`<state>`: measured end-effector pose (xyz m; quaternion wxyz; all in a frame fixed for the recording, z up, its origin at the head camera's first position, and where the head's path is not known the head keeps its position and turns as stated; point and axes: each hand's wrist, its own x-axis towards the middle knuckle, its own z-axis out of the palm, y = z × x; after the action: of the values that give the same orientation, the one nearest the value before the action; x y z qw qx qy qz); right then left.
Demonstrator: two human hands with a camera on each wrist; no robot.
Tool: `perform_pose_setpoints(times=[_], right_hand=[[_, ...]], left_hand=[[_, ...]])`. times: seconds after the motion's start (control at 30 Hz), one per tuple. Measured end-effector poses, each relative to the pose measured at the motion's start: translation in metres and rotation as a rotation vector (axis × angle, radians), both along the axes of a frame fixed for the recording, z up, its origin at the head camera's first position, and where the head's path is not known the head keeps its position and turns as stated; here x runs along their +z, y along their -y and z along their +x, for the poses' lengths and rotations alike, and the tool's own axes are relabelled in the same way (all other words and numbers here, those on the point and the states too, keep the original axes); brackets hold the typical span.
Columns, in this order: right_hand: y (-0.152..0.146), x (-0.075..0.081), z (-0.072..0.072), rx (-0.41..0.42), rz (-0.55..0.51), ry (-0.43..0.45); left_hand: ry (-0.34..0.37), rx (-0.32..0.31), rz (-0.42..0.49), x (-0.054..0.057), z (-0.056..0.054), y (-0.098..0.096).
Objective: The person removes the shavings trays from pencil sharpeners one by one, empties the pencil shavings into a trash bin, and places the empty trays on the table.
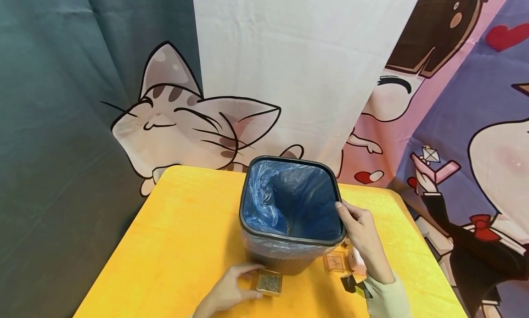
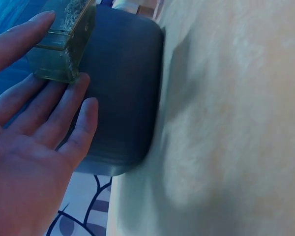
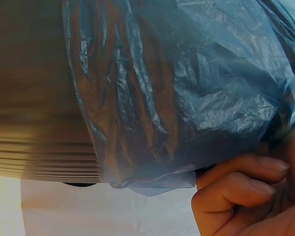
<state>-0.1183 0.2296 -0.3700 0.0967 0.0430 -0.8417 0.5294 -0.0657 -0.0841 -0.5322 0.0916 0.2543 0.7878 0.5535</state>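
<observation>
A dark square bin (image 1: 285,258) lined with a blue plastic bag (image 1: 289,198) stands in the middle of a yellow table (image 1: 173,244). My right hand (image 1: 359,231) grips the bin's right rim, thumb on top. In the right wrist view its curled fingers (image 3: 241,191) sit under the overhanging blue bag (image 3: 187,88). My left hand (image 1: 231,288) pinches a small clear square box (image 1: 269,282) with grey-green contents on the table, just in front of the bin. In the left wrist view the box (image 2: 64,44) sits between thumb and fingers (image 2: 64,118), against the bin wall (image 2: 123,98).
A clear pinkish square box (image 1: 335,261), a pink item (image 1: 356,261) and a small dark item (image 1: 351,283) lie on the table by my right wrist. Cartoon-printed cloth (image 1: 198,120) hangs behind the table. The table's front edge lies out of view below.
</observation>
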Motion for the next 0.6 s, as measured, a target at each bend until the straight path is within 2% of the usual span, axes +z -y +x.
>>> perform_pose_setpoints(times=[0.2,0.6], right_hand=[[0.000,0.000,0.000,0.007,-0.008,-0.008],[0.003,0.002,0.002,0.001,-0.053,0.008]], left_hand=[[0.023,0.012,-0.034,0.001,-0.003,0.008],[-0.021,-0.010,-0.027,0.003,-0.003,0.012]])
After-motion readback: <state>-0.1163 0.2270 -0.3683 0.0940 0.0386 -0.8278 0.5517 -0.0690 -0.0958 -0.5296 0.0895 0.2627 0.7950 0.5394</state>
